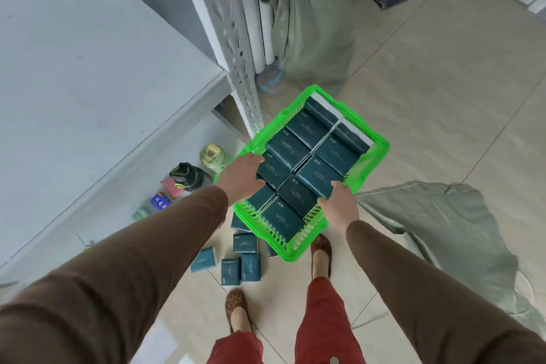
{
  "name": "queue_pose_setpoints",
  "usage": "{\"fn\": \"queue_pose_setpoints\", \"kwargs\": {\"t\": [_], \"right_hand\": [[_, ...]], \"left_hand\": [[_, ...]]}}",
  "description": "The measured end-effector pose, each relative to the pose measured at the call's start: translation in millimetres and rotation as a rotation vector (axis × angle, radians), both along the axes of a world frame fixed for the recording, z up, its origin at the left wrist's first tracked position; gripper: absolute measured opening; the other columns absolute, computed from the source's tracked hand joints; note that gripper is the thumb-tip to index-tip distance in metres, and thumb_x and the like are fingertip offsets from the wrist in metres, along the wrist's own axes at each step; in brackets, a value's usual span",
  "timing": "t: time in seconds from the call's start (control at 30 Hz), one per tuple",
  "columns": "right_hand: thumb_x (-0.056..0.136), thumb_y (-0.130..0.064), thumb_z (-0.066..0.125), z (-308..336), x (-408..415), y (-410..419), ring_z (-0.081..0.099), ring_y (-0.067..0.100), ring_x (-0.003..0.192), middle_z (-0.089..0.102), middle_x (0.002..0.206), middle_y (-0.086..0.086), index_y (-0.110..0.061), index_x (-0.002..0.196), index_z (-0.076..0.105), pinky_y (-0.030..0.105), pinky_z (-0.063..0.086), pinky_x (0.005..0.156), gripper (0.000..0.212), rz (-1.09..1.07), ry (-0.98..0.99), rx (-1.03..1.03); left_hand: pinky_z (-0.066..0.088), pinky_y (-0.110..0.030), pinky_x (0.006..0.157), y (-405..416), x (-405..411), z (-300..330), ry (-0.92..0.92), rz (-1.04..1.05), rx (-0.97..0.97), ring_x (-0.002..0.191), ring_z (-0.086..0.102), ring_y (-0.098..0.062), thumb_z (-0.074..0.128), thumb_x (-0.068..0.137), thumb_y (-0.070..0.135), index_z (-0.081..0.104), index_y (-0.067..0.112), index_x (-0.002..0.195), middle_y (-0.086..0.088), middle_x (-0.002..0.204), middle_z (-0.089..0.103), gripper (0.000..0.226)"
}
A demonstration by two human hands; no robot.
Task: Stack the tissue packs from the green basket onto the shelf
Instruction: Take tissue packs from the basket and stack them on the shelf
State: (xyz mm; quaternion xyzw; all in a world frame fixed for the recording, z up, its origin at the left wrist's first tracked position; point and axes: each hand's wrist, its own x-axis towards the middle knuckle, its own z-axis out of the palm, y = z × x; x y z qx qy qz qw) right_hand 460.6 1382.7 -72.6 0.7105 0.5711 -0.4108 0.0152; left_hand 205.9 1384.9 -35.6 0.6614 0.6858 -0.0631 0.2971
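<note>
Both hands reached into the green basket [375, 156].
Left hand [240, 179] lay flat, fingers loose, on the tissue packs [319, 154]; right hand [339, 204] pinched one pack's edge beside the shelf [88, 74].

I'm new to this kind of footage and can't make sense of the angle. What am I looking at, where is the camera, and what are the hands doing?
There is no machine here: a person wears a wide-angle camera on the head, so you look down along both brown-sleeved arms to the tiled floor.

The left hand and the right hand reach to either side of a block of dark teal plastic-wrapped tissue packs that fills a bright green plastic basket. Both hands touch the packs; whether they already grip them is hard to tell.

To the left is the pale grey metal shelf with its perforated upright post. A few loose teal packs lie on the floor by the person's feet, bottles and small boxes sit under the shelf, and grey-green sacks lie to the right.
</note>
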Motion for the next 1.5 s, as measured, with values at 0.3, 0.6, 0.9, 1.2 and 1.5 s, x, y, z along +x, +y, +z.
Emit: {"fn": "queue_pose_setpoints", "kwargs": {"t": [0.3, 0.6, 0.9, 1.2, 1.5], "right_hand": [[0.079, -0.020, 0.075, -95.1, 8.9, 57.8, 0.052, 0.027, 0.101, 0.053, 0.110, 0.007, -0.013, 0.114, 0.053, 0.035, 0.049, 0.074, 0.042, 0.407, -0.350, 0.196], [0.063, -0.035, 0.086, -115.4, 22.8, 53.3, 0.054, 0.031, 0.098, 0.060, 0.110, 0.011, -0.007, 0.148, 0.037, 0.040, 0.047, 0.082, 0.102, 0.526, -0.345, 0.231], [0.072, -0.039, 0.079, -63.1, 1.0, 51.9, 0.050, 0.031, 0.107, 0.052, 0.114, 0.008, -0.016, 0.111, 0.052, 0.040, 0.048, 0.084, 0.053, 0.354, -0.149, 0.135], [0.079, -0.029, 0.075, 88.0, -104.3, -72.8, 0.058, 0.015, 0.087, 0.042, 0.106, -0.006, -0.031, 0.118, 0.049, 0.028, 0.045, 0.074, 0.047, 0.648, 0.277, 0.255], [0.073, -0.031, 0.084, 230.8, -290.9, -287.4, 0.059, 0.015, 0.100, 0.056, 0.118, -0.009, -0.032, 0.121, 0.043, 0.027, 0.049, 0.074, 0.063, 0.954, 0.488, 0.273]], "left_hand": [[0.048, -0.044, 0.087, 124.3, 52.9, -91.4, 0.282, -0.263, 0.075, 0.116, 0.049, -0.031, 0.057, 0.079, -0.004, 0.044, 0.009, 0.137, -0.009, 0.134, 0.048, 0.060], [0.042, -0.038, 0.090, 127.3, 41.6, -123.4, 0.489, -0.442, 0.120, 0.121, 0.046, -0.030, 0.069, 0.078, 0.011, 0.037, 0.012, 0.146, -0.008, 0.134, 0.051, 0.075], [0.039, -0.039, 0.083, 40.2, 24.0, -63.7, 0.488, -0.123, 0.118, 0.103, 0.050, -0.027, 0.076, 0.069, 0.047, 0.057, 0.019, 0.104, -0.002, 0.100, 0.060, 0.048], [0.044, -0.036, 0.070, -197.9, -67.0, 88.6, 0.266, 0.600, 0.234, 0.106, 0.056, -0.024, 0.070, 0.079, 0.048, 0.045, 0.026, 0.123, 0.001, 0.112, 0.057, 0.055], [0.045, -0.036, 0.069, -523.9, -196.5, 217.1, 0.264, 1.064, 0.421, 0.099, 0.057, -0.023, 0.071, 0.075, 0.045, 0.050, 0.027, 0.112, 0.005, 0.101, 0.060, 0.046]]}}
